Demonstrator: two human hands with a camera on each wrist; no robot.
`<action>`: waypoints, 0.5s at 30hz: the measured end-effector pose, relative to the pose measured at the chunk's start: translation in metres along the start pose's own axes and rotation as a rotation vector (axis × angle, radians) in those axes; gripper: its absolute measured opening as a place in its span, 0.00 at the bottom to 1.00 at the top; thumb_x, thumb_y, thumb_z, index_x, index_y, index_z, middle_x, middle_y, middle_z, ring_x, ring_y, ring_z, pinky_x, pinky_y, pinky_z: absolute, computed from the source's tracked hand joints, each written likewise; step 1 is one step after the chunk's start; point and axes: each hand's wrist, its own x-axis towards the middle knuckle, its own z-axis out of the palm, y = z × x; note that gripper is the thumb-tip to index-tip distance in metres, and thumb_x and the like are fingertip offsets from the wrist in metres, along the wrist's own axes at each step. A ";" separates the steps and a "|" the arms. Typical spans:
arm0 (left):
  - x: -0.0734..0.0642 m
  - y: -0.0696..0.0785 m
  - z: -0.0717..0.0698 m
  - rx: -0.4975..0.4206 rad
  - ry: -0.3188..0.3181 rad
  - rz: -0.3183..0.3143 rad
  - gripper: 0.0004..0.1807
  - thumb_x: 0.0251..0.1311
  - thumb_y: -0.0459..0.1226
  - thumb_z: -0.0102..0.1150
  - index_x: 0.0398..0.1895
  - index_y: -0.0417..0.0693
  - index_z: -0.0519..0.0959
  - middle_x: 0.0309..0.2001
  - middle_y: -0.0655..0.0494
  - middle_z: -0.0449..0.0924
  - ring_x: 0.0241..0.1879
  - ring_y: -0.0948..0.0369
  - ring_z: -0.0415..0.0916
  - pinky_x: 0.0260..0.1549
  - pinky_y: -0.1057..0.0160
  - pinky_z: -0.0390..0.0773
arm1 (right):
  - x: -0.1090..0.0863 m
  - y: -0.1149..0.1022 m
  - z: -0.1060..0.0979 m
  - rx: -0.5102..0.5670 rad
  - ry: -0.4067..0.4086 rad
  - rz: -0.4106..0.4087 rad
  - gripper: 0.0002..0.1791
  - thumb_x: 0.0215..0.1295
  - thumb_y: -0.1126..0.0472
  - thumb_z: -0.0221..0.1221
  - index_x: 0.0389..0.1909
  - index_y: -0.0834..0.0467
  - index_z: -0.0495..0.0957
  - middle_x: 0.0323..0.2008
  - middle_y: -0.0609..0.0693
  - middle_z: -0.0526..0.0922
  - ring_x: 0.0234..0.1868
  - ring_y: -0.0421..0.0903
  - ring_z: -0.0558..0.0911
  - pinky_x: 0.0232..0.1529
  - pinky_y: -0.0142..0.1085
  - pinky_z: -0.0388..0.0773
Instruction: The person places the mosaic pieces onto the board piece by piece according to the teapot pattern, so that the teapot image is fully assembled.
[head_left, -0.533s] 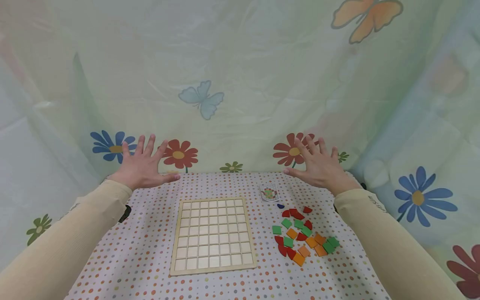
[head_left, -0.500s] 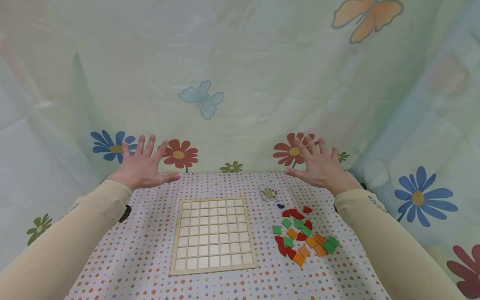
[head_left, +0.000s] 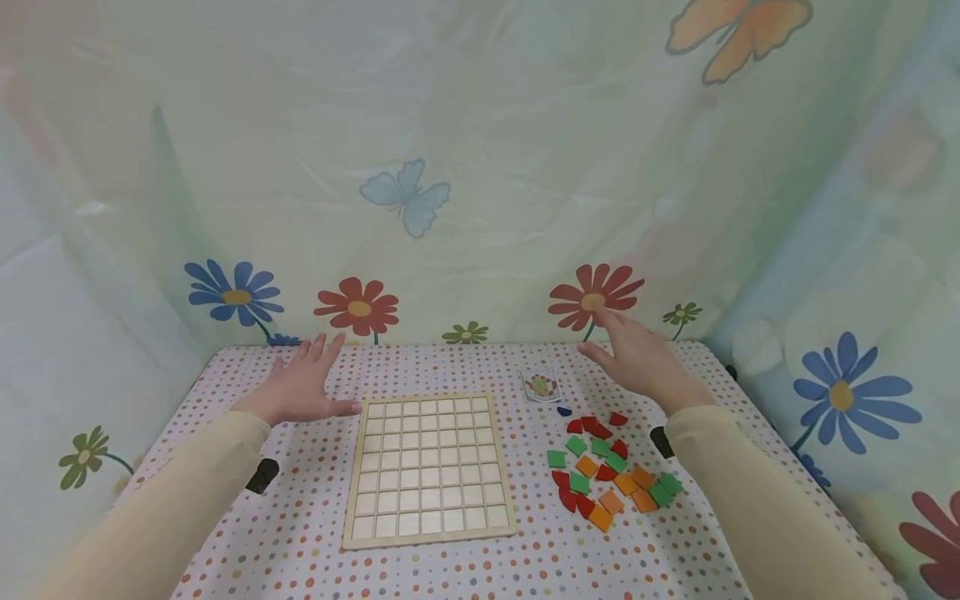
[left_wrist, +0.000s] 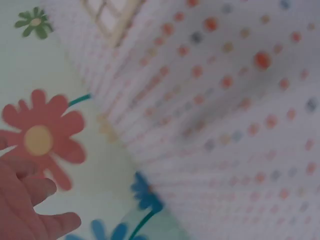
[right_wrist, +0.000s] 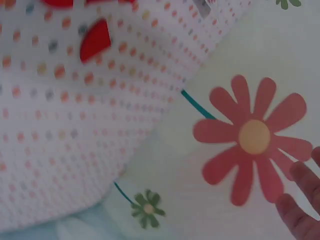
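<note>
My left hand (head_left: 298, 390) hovers with spread fingers left of a pale wooden grid board (head_left: 431, 468), its thumb tip near the board's upper left corner. My right hand (head_left: 637, 358) is held above the table's far right part, fingers extended, holding nothing. Below it lie loose flat pieces: red quarter-rounds (head_left: 566, 498), green squares (head_left: 556, 459) and orange squares (head_left: 601, 517). In the right wrist view a red quarter-round (right_wrist: 95, 41) lies on the cloth. The left wrist view shows fingertips (left_wrist: 62, 225) in front of the printed backdrop and a corner of the board (left_wrist: 116, 31).
A small clear packet with a coloured pattern (head_left: 541, 385) lies beyond the pieces, with a dark blue piece (head_left: 564, 412) beside it. A dotted cloth (head_left: 285, 533) covers the table. A flower-printed curtain (head_left: 480, 208) stands behind and at both sides.
Both hands have come down from their raised, spread pose, the left more plainly. The right fingers are closer together. The board and pieces have stayed in place.
</note>
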 end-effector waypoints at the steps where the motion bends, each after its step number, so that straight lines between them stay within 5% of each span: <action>1: -0.001 -0.001 0.009 -0.026 -0.017 -0.008 0.64 0.55 0.61 0.70 0.82 0.36 0.44 0.79 0.25 0.41 0.77 0.26 0.41 0.66 0.18 0.47 | -0.001 0.002 0.005 0.037 0.001 0.007 0.44 0.75 0.46 0.58 0.80 0.62 0.50 0.77 0.69 0.60 0.75 0.72 0.62 0.71 0.68 0.61; 8: -0.007 -0.010 0.063 -0.148 -0.144 -0.015 0.68 0.48 0.56 0.79 0.82 0.38 0.46 0.79 0.25 0.44 0.77 0.25 0.42 0.65 0.18 0.51 | -0.003 0.016 0.044 0.186 -0.038 0.067 0.41 0.79 0.50 0.53 0.80 0.65 0.48 0.75 0.71 0.63 0.74 0.71 0.63 0.71 0.66 0.62; 15: -0.004 -0.016 0.088 -0.173 -0.182 -0.031 0.69 0.41 0.55 0.82 0.82 0.42 0.50 0.80 0.29 0.43 0.78 0.28 0.39 0.67 0.20 0.48 | -0.003 0.016 0.072 0.214 -0.075 0.082 0.38 0.79 0.52 0.53 0.80 0.65 0.52 0.72 0.70 0.67 0.74 0.70 0.65 0.71 0.65 0.64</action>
